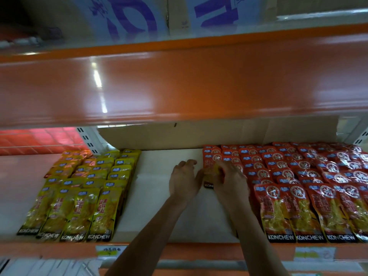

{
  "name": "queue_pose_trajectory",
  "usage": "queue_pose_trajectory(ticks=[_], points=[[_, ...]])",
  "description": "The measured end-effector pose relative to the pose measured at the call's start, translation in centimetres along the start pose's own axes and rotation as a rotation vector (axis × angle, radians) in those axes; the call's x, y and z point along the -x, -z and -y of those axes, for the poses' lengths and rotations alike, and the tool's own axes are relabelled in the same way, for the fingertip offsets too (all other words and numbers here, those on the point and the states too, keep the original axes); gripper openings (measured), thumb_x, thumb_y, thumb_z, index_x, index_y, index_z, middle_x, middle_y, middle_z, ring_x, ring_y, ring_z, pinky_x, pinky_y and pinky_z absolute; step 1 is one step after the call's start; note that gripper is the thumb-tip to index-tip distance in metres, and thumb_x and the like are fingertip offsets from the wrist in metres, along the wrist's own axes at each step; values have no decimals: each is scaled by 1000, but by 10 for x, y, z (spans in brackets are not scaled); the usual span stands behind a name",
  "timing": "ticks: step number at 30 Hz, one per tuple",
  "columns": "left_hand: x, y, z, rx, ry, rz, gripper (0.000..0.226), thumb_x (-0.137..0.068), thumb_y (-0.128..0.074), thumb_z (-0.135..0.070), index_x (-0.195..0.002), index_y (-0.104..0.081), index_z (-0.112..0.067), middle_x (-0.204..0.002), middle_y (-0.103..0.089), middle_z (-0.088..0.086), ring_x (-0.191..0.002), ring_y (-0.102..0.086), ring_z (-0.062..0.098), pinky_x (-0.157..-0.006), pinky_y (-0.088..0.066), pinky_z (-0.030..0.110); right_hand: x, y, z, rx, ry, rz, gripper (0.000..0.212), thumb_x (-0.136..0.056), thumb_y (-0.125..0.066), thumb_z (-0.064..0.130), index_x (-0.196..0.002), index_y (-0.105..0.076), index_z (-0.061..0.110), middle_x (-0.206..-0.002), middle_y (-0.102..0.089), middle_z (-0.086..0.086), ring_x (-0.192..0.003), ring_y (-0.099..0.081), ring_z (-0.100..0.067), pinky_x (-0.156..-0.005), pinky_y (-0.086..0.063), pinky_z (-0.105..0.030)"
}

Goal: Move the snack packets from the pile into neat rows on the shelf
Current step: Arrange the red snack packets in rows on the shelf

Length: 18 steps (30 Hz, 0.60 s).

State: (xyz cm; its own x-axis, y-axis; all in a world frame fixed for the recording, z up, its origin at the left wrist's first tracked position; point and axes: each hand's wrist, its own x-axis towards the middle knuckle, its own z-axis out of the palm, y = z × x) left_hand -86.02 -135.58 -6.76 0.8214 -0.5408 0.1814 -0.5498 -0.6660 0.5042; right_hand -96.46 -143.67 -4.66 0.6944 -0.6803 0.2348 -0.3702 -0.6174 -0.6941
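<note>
Red snack packets [310,176] lie in overlapping rows on the right half of the white shelf [159,206]. Yellow snack packets [83,192] lie in rows on the left. Between them, at the left end of the red rows, both hands meet on one red packet [209,177]. My right hand [231,180] grips it from the right, fingers curled over it. My left hand [185,180] presses its left edge, fingers loosely bent. Most of that packet is hidden by the hands.
An orange shelf beam [179,80] hangs low over the work area. A cardboard sheet [199,134] stands at the back of the shelf. Cardboard boxes [129,14] sit on the upper level. Price tags [109,251] line the orange front edge.
</note>
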Motion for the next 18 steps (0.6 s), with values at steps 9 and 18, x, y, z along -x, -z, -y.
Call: queue_pose_trajectory(ticks=[9,18], points=[[46,88,102,-47,-52,-268,36,-82,-63,-29,-112,-65,-9,-102,-66,13,-98,-60,35,-78,-53,40,41,-89,101,-23,149,121,38,-90,-57,12,-128,-57,13,-132,-56,-3,-128,-44,-21,-106,-31,-26],[121,208,268,-163,108,-414,44,-78,-43,-38,-102,-67,-11,-93,-67,13,-87,-61,38,-70,-53,40,132,-221,247,-119,335,230,32,-79,-63,6,-110,-66,1,-108,-67,-20,-103,-61,-38,-92,-45,-41]])
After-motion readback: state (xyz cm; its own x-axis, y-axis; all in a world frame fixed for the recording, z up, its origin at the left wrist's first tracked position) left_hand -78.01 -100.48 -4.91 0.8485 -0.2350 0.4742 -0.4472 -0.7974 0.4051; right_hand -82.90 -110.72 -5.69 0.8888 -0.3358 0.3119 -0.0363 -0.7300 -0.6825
